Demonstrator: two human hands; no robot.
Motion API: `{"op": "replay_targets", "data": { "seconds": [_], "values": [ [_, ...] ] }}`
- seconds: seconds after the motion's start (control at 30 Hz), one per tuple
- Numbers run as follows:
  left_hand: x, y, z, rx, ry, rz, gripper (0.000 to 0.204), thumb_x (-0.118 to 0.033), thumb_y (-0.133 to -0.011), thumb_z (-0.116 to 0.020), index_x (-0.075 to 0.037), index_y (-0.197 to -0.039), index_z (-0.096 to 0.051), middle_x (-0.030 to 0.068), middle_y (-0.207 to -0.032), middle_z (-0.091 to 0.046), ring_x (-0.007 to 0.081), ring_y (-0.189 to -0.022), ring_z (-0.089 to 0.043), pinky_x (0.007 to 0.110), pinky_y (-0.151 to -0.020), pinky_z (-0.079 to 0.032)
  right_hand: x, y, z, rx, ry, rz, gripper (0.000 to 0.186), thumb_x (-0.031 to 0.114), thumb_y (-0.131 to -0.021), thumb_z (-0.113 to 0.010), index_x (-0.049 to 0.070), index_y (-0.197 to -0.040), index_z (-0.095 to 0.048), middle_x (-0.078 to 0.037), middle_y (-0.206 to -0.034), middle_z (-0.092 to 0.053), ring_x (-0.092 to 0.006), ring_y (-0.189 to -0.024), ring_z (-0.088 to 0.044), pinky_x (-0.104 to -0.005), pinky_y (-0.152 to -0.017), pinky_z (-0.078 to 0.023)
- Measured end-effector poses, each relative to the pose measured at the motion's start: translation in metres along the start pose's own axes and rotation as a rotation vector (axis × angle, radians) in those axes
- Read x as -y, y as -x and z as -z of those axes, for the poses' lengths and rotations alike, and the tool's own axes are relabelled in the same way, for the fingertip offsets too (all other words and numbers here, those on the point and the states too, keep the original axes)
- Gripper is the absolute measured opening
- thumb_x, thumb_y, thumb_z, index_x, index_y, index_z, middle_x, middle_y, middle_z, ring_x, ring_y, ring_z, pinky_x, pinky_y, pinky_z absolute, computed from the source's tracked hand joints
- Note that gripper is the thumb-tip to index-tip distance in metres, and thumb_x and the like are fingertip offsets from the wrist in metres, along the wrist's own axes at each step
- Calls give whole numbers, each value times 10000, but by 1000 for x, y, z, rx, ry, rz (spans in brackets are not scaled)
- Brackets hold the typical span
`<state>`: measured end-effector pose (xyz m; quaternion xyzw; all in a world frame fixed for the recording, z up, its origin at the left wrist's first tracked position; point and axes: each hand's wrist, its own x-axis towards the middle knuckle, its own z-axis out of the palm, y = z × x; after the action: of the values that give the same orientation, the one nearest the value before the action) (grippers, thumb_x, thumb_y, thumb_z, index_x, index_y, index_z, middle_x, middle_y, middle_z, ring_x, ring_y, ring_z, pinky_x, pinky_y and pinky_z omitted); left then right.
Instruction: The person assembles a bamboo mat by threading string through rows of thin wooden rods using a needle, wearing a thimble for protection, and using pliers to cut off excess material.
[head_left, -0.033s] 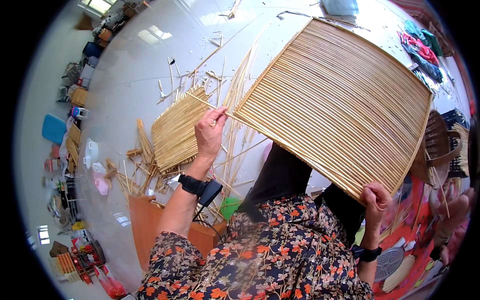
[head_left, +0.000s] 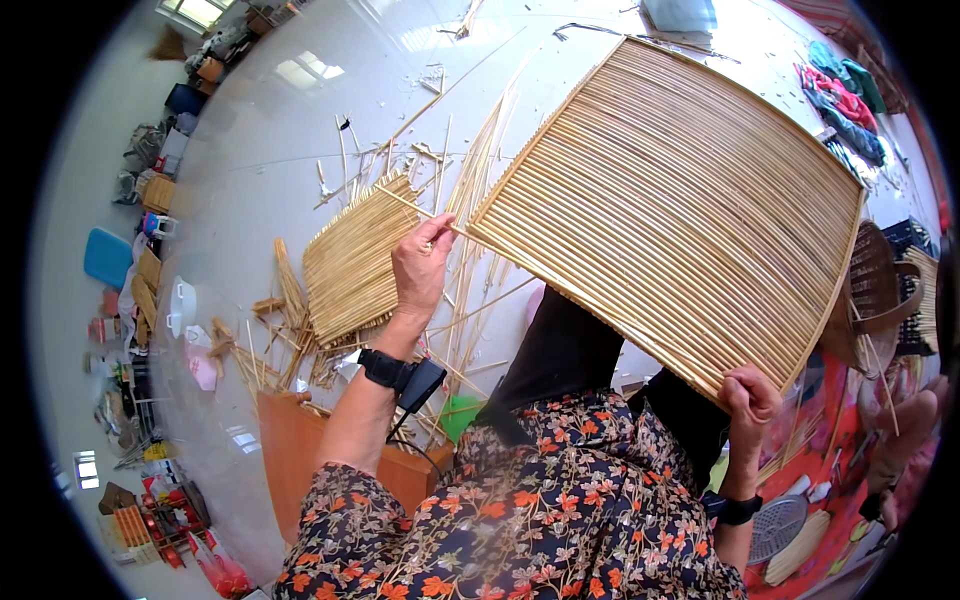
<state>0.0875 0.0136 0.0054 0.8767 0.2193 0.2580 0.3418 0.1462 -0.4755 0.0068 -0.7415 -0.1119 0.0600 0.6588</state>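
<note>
A large square mat (head_left: 670, 210) of straw-coloured stalks, laid side by side with a bound rim, rests tilted over my dark-trousered legs. At its near left corner my left hand (head_left: 422, 265) is closed in a pinch on a thin stalk (head_left: 402, 200). That stalk sticks out past the corner toward the upper left and meets the mat's near edge. My right hand (head_left: 750, 397) grips the mat's near edge close to its right corner, fingers curled; the fingertips are partly hidden.
A bundle of cut stalks (head_left: 360, 262) lies on the floor to the left, amid loose strips (head_left: 480, 180) and scraps. Beneath my left arm is an orange-brown wooden piece (head_left: 340, 450). On the right are a brown basket (head_left: 872, 280), a grey sieve (head_left: 778, 528) and another person's arm (head_left: 900, 430).
</note>
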Motion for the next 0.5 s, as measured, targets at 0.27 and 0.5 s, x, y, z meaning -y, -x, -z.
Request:
{"op": "replay_targets", "data": {
  "seconds": [0.27,0.5],
  "values": [
    [-11,-3,-14,-53,239,127,357,-21,-967,-631,9,-1322,-661,79,-1090,-775,126,-1004,-708,282,-894,-552,7,-1,-4,40,212,130,50,-79,-850,-669,-42,-857,-702,-45,-726,-601,-109,-636,-547,-250,-576,-402],
    [-1,-3,-15,-36,300,98,411,-20,-978,-598,0,-1388,-613,95,-1145,-752,139,-1011,-699,288,-896,-550,8,-2,-8,32,287,187,61,-80,-837,-683,-25,-844,-707,-45,-705,-587,-117,-614,-535,-259,-564,-391]
  ]
}}
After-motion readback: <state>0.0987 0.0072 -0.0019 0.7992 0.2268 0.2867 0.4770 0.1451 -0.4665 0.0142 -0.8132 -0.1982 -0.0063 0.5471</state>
